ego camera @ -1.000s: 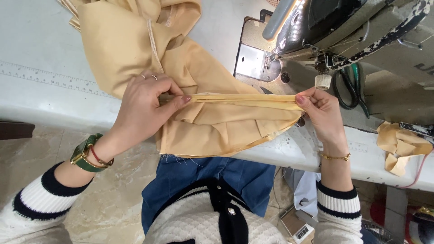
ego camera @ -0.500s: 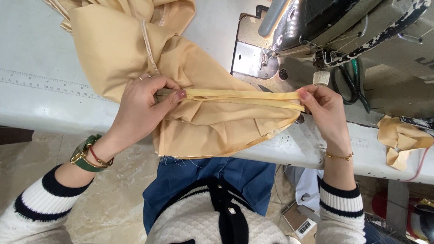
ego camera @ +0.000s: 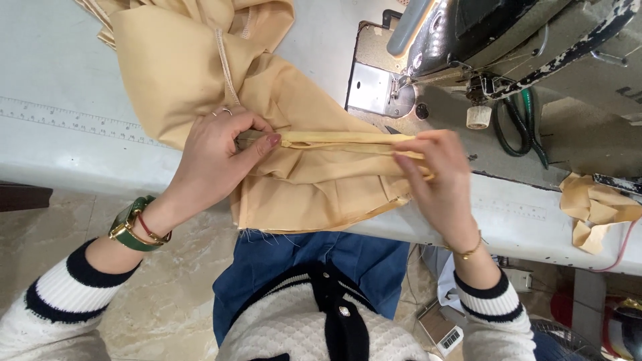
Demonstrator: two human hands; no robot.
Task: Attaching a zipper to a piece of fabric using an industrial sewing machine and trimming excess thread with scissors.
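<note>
A tan fabric piece point(ego camera: 200, 73) lies over the pale sewing table point(ego camera: 60, 154) and hangs off its front edge. My left hand point(ego camera: 221, 150) pinches a folded seam strip point(ego camera: 334, 139) of that fabric at its left end. My right hand point(ego camera: 435, 174) pinches the same strip at its right end, so the strip runs taut between both hands. A sewing machine point(ego camera: 508, 40) stands just behind my right hand, with its metal needle plate point(ego camera: 371, 87) close to the strip.
A ruler scale point(ego camera: 73, 120) is marked along the table's left part. Tan fabric scraps point(ego camera: 595, 210) lie on the table at the right. A green cable point(ego camera: 521, 127) loops under the machine. Marble floor and a small box show below the table.
My right hand slid left along the folded strip toward my left hand, shortening the stretched part. My left hand kept its grip.
</note>
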